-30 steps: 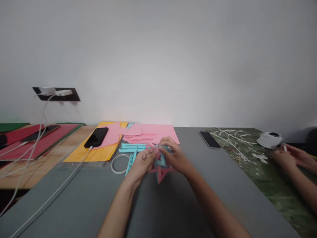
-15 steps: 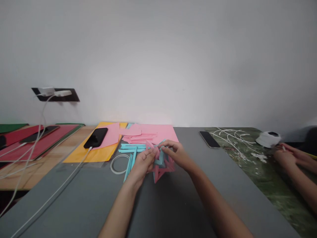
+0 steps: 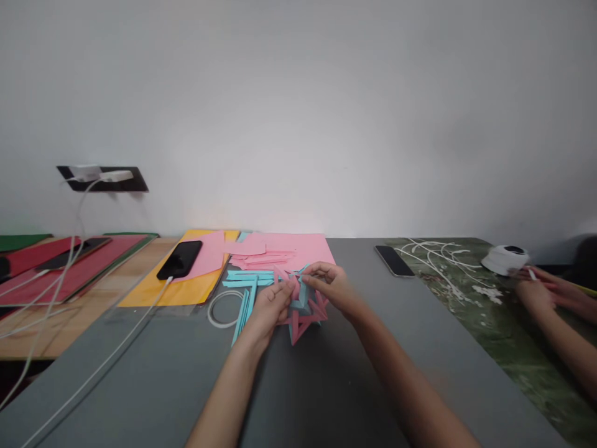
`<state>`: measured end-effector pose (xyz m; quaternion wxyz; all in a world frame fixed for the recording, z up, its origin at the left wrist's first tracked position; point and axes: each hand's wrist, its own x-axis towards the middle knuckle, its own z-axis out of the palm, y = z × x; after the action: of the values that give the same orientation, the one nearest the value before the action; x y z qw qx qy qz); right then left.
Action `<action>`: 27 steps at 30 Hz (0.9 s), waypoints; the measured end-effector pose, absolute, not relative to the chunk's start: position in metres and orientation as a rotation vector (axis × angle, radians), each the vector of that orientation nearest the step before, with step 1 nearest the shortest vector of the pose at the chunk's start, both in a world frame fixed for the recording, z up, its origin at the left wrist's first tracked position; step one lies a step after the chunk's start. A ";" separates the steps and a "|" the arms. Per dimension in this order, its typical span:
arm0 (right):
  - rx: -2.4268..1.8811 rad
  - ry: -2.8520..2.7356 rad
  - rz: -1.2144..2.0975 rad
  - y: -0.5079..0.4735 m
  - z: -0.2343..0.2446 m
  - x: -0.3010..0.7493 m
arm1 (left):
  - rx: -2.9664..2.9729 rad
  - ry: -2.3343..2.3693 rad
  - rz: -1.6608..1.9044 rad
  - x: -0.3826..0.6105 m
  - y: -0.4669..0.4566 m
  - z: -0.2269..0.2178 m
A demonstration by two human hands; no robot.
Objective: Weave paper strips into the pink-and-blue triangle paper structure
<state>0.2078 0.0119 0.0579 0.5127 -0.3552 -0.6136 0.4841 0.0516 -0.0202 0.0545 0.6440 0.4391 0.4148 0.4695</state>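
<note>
A spiky paper model woven from pink and blue folded strips stands on the grey table in front of me. My left hand grips its left side with curled fingers. From the upper right, my right hand pinches a strip at the model's top. Loose blue folded strips lie just left of my hands, and pink paper sheets lie behind them.
A black phone on yellow paper charges by a white cable; a white ring lies nearby. Another phone lies right of centre. Another person's hands work at far right beside white strips and a tape roll.
The paper model has been turned slightly in my hands, showing more of its blue strips. My right hand has shifted from covering the model to pinching its top.
</note>
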 end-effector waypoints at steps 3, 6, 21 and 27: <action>-0.853 -1.497 1.124 0.012 0.057 0.206 | 0.996 0.949 1.057 0.052 -0.021 0.055; -0.857 -1.515 1.089 0.011 0.056 0.205 | 0.996 0.949 1.050 0.052 -0.021 0.055; -0.892 -1.547 1.000 0.009 0.061 0.206 | 1.014 0.936 1.054 0.054 -0.022 0.055; -0.872 -1.553 1.015 0.006 0.064 0.206 | 1.010 0.948 1.063 0.055 -0.022 0.056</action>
<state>0.2064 0.0060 0.0642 0.5193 -0.3634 -0.6474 0.4232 0.0548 -0.0223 0.0556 0.6425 0.4431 0.4162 0.4665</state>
